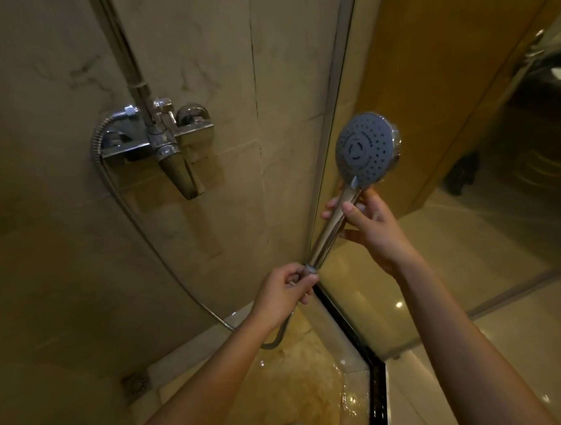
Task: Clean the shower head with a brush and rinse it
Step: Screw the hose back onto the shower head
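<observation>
While right hand grips shower head, left hand pinches hose

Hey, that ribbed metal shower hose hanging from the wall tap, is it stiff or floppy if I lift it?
Probably floppy: the ribbed metal shower hose droops in a loose curve from the chrome wall tap to the left hand. It would likely swing rather than hold shape. Being metal, it may tug the grey shower head downward.
</observation>
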